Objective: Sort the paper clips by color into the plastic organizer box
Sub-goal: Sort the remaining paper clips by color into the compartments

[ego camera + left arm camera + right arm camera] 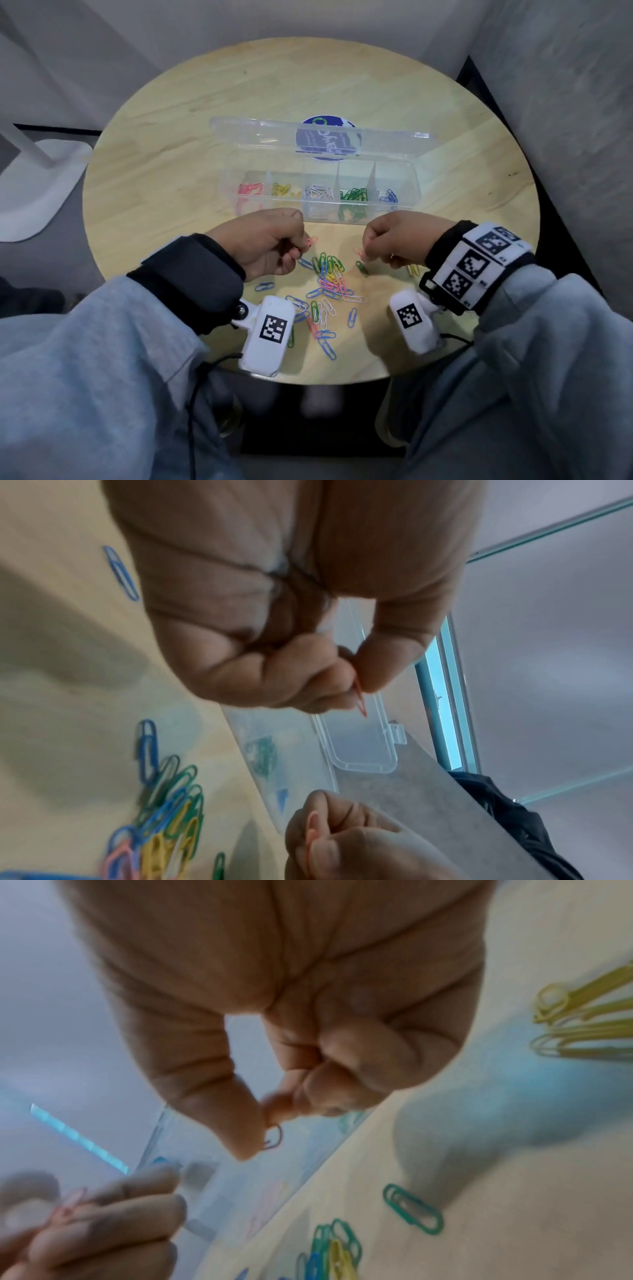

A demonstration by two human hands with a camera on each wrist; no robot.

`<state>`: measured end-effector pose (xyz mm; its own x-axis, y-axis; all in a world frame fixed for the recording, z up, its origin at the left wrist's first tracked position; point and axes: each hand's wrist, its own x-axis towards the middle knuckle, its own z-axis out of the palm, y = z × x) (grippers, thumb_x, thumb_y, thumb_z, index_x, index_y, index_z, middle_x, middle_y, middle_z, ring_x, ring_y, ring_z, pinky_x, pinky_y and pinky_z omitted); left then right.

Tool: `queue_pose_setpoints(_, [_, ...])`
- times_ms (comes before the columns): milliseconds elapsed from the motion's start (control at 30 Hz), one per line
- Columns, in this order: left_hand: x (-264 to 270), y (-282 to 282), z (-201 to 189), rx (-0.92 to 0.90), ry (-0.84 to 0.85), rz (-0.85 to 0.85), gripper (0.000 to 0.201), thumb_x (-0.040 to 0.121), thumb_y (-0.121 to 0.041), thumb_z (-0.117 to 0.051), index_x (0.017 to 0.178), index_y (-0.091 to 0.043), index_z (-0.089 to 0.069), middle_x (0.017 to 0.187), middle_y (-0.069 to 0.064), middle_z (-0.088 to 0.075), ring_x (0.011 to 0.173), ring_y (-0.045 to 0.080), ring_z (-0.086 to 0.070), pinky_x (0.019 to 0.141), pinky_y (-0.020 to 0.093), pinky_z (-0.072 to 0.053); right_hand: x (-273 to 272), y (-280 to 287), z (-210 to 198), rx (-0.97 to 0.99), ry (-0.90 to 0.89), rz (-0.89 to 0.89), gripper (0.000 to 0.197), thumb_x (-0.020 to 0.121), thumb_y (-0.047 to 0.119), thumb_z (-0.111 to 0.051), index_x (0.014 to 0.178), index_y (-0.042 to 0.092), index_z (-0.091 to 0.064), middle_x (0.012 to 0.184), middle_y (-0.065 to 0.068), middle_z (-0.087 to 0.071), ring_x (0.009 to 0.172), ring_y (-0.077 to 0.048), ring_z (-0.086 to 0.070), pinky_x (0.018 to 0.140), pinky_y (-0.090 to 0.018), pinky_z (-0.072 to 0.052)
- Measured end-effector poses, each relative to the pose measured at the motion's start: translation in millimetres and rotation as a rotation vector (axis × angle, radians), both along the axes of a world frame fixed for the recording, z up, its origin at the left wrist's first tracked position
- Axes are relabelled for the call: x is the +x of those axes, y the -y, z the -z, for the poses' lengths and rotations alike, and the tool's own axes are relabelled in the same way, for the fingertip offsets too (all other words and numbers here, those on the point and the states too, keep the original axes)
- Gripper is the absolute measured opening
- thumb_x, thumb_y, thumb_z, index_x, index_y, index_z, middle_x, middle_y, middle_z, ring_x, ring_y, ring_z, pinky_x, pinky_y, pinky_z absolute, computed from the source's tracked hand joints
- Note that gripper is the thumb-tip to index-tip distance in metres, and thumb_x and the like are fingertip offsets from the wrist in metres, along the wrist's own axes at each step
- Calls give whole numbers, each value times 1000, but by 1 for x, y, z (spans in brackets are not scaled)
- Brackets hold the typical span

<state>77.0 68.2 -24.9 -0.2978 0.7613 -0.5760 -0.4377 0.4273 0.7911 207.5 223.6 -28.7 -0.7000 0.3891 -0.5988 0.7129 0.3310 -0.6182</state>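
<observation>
A clear plastic organizer box stands open mid-table, with pink, yellow, white, green and blue clips in separate compartments. A mixed pile of paper clips lies on the wooden table in front of it. My left hand hovers just left of the pile's far end and pinches a pink clip between thumb and forefinger; that pink clip shows below the fingertips in the left wrist view. My right hand hovers to the right and pinches another pink clip, which shows as a small pink clip in the right wrist view.
A lone green clip lies under the right hand, yellow clips beside the right wrist. The box lid stands tilted back over a blue round sticker. A white stand base sits on the floor at left.
</observation>
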Motion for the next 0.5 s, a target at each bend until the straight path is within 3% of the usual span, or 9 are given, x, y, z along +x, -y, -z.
queue_pose_setpoints(133, [-4,0,-2,-14,31,-51,24,78,3,-41,69,-16,-54,56,-1,-44,38,5,-38,37,11,-31,3,3,3,-191,-71,81,30,81,-4,-61,61,14,-47,54,-5,-49,43,-12,-41,45,-18,-34])
queue_pose_setpoints(233, [-7,-1,1,-34,29,-11,39,82,2,-28,83,-14,-64,55,-4,-43,39,5,-36,36,12,-29,1,4,7,-259,-117,93,25,82,-6,-59,70,14,-51,55,-3,-53,42,-10,-45,44,-18,-39])
queue_pose_setpoints(333, [-7,-1,1,-57,48,-3,37,80,1,-24,70,-9,-57,57,-1,-41,37,6,-36,35,12,-27,-1,3,3,-361,-167,152,24,86,-9,-50,81,13,-57,64,-5,-52,38,-7,-46,40,-15,-42])
queue_pose_setpoints(500, [-6,-1,1,-80,41,25,26,81,-8,-32,60,-12,-48,56,1,-53,38,8,-44,35,12,-33,1,3,-17,-462,-224,239,32,91,-3,-37,69,7,-58,55,-2,-44,37,-6,-46,39,-15,-43])
